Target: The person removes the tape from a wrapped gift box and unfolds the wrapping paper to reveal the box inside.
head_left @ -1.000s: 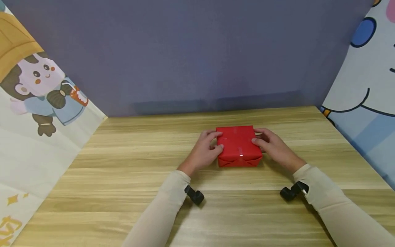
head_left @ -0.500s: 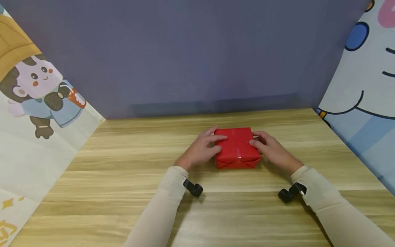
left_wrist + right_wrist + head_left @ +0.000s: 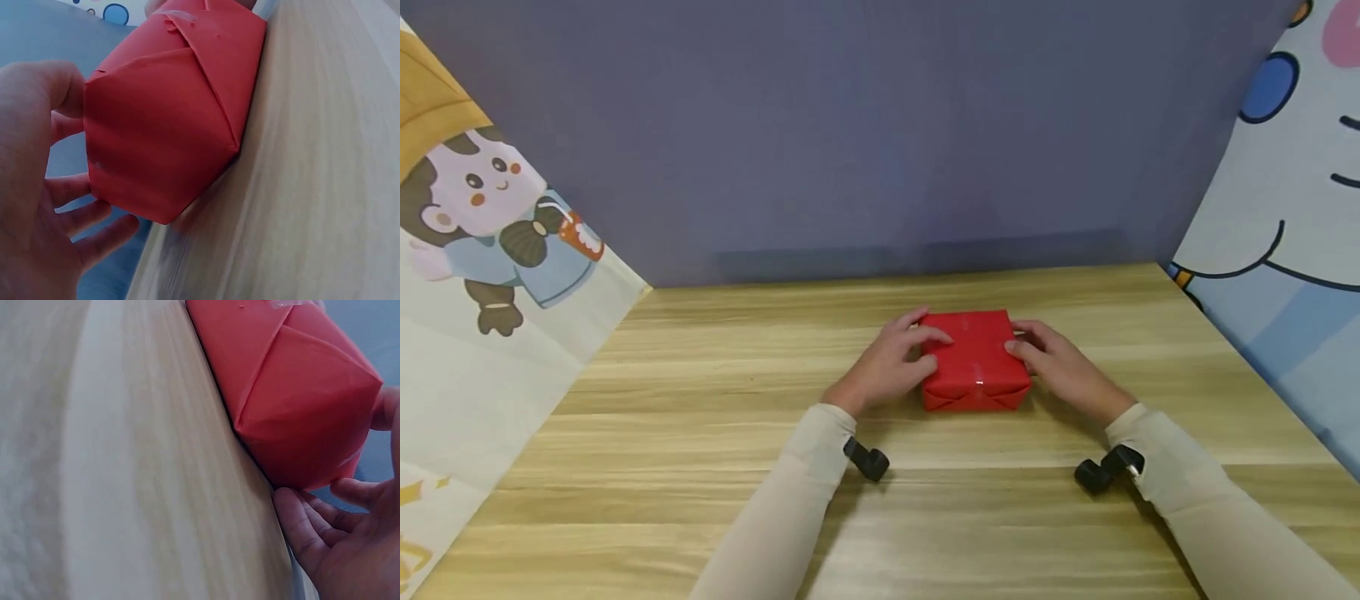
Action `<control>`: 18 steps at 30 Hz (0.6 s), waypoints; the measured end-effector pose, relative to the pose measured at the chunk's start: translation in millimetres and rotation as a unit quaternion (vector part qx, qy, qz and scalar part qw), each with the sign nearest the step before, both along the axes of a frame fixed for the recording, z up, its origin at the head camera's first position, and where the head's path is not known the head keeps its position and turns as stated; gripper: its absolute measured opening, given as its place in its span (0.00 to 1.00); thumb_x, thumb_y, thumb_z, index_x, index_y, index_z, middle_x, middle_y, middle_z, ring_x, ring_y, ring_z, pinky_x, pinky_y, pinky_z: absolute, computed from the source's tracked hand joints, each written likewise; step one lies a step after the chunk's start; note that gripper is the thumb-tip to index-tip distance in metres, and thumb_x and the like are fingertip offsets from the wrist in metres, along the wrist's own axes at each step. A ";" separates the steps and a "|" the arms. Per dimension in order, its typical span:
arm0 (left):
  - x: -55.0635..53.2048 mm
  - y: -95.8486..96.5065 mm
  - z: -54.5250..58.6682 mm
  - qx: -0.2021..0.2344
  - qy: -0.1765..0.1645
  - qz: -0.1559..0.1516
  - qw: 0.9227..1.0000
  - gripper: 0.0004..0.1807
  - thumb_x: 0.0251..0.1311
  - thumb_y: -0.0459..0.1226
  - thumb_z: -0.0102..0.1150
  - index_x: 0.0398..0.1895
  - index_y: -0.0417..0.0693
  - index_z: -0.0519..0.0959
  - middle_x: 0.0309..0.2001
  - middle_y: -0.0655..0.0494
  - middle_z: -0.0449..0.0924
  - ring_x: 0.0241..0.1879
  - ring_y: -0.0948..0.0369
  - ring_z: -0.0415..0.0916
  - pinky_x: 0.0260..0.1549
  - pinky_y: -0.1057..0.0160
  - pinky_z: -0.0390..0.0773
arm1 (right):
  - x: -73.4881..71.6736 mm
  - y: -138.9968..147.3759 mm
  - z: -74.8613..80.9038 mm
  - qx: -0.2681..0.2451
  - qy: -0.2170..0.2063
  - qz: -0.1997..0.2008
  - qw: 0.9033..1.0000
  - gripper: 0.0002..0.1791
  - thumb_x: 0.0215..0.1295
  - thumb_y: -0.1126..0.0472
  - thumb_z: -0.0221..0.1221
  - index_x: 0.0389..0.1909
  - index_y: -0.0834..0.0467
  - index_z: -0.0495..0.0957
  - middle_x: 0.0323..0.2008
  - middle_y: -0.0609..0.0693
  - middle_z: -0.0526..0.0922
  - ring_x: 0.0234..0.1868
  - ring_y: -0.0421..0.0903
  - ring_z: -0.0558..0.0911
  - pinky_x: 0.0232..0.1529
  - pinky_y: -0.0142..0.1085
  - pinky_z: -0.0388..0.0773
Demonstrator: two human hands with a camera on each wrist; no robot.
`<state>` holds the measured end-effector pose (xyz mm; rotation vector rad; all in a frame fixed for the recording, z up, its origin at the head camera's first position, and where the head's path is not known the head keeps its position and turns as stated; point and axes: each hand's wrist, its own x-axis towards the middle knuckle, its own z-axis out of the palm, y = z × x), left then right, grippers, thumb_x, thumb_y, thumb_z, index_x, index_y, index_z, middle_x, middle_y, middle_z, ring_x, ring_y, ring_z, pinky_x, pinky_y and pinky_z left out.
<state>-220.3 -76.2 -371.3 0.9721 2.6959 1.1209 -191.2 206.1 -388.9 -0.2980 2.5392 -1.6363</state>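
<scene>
The red box [image 3: 975,358] is seated on the wooden table [image 3: 715,450]. It is gripped at its left side by the left hand [image 3: 889,363] and at its right side by the right hand [image 3: 1064,363].

Head view looks forward and down; low, close wrist views share the red parcel [image 3: 973,354].

One red parcel [image 3: 973,354], two grips [image 3: 886,364] [image 3: 1066,364]
</scene>
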 end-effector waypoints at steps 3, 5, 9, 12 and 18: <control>-0.1 -0.4 -1.3 0.001 0.013 0.002 1.000 0.17 0.63 0.40 0.51 0.53 0.62 0.81 0.77 0.58 0.54 0.75 0.53 0.50 0.64 0.47 0.66 | -0.1 0.1 -0.1 0.001 0.005 0.000 1.000 0.33 0.78 0.52 0.50 0.73 0.68 0.57 0.61 0.67 0.72 0.51 0.54 0.81 0.47 0.31 0.79; -0.4 -0.5 -2.1 0.003 0.019 0.001 1.000 0.16 0.63 0.39 0.51 0.52 0.62 0.81 0.77 0.57 0.55 0.75 0.53 0.51 0.64 0.47 0.66 | 0.3 0.3 -0.4 0.002 0.007 -0.001 1.000 0.33 0.78 0.53 0.50 0.73 0.69 0.57 0.60 0.67 0.73 0.51 0.54 0.81 0.47 0.31 0.79; -0.2 -0.8 -2.1 0.011 0.025 0.001 1.000 0.15 0.63 0.39 0.52 0.51 0.61 0.81 0.76 0.57 0.56 0.74 0.52 0.52 0.63 0.49 0.67 | 0.3 0.3 -0.3 0.007 0.006 -0.002 1.000 0.32 0.78 0.53 0.50 0.73 0.69 0.57 0.61 0.67 0.72 0.51 0.55 0.81 0.47 0.30 0.78; 0.2 0.1 -1.8 0.019 0.023 0.004 1.000 0.15 0.63 0.38 0.52 0.50 0.61 0.81 0.76 0.57 0.57 0.74 0.53 0.52 0.63 0.50 0.68 | -0.3 0.9 0.4 0.009 0.002 -0.004 1.000 0.32 0.78 0.53 0.50 0.73 0.69 0.57 0.61 0.66 0.72 0.51 0.56 0.81 0.47 0.30 0.78; 0.3 4.4 -2.2 0.018 0.034 0.018 0.999 0.09 0.69 0.43 0.55 0.48 0.60 0.82 0.74 0.55 0.61 0.74 0.55 0.53 0.64 0.50 0.67 | -0.6 -0.1 -0.2 0.014 0.001 -0.003 1.000 0.33 0.78 0.53 0.49 0.73 0.69 0.56 0.62 0.66 0.71 0.52 0.55 0.80 0.47 0.30 0.77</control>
